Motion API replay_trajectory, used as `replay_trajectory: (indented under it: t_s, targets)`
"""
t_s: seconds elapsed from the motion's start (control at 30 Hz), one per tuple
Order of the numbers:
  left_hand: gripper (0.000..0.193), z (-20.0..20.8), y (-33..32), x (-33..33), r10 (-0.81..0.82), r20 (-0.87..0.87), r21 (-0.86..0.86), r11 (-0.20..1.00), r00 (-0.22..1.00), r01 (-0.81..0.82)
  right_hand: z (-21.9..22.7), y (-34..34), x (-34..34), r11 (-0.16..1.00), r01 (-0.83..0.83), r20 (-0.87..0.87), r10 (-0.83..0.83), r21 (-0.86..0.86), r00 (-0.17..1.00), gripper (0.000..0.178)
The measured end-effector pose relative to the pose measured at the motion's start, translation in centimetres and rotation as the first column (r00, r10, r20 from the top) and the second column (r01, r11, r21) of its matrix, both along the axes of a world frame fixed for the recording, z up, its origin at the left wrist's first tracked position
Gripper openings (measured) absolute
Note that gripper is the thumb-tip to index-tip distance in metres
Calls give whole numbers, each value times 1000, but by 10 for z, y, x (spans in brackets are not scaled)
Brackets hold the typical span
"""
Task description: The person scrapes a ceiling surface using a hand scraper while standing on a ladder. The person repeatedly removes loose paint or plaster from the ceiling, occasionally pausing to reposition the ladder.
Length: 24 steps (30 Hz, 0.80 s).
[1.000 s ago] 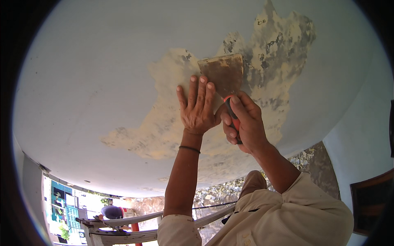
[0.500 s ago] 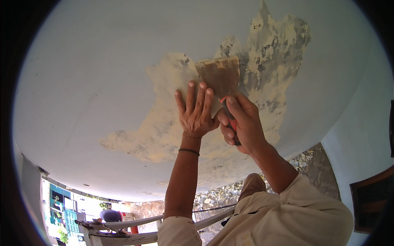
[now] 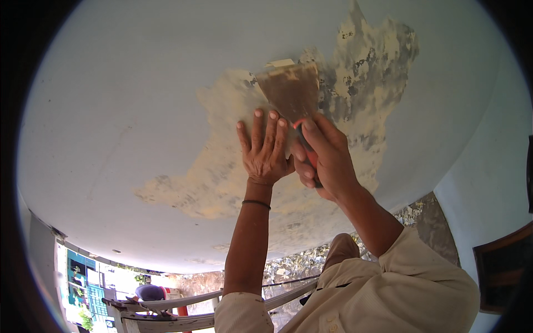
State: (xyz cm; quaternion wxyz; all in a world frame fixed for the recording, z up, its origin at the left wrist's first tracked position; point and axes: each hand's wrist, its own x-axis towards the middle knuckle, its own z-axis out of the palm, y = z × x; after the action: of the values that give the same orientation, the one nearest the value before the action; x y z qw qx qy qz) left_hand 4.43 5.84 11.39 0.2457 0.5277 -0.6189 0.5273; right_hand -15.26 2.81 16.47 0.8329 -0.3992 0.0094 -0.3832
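Observation:
My right hand (image 3: 327,158) is wrapped round the red and black handle of a putty knife (image 3: 291,89). Its wide, stained blade lies against the wall (image 3: 144,72), with the edge at the border of the grey-white paint. A pale paint flake (image 3: 280,63) lifts at that edge. Flat on the wall, left of the knife, rests my left hand (image 3: 263,150) with its fingers spread, holding nothing. Around both hands spreads a bared patch (image 3: 222,166) of yellowish and dark grey surface with a ragged outline.
Paint chips (image 3: 288,269) litter the floor below. A whitish ladder (image 3: 166,322) stands at the lower left, and beyond it another person (image 3: 150,292) bends down. At the right, a dark framed opening (image 3: 505,272) sits in the adjoining wall.
My right hand has pushed the putty knife up and slightly left along the wall. A paint flake now lifts at the blade's edge. My left hand has stayed in place.

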Motion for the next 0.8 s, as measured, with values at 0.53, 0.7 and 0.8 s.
replay_trajectory:
  t_s: [0.53,0.7,0.8]
  targets:
    - [98,-1,0,-7,36,-52,-55,998,998,-39,0,-17,-21,998,63,-13,-63,-27,998,23]
    - [91,3,-1,-11,203,-104,-73,975,974,-211,27,-19,-19,997,70,46,-69,-19,997,24]
    - [82,-5,1,-9,245,-130,-49,966,961,-253,14,-16,-22,997,79,-18,-79,7,997,23]
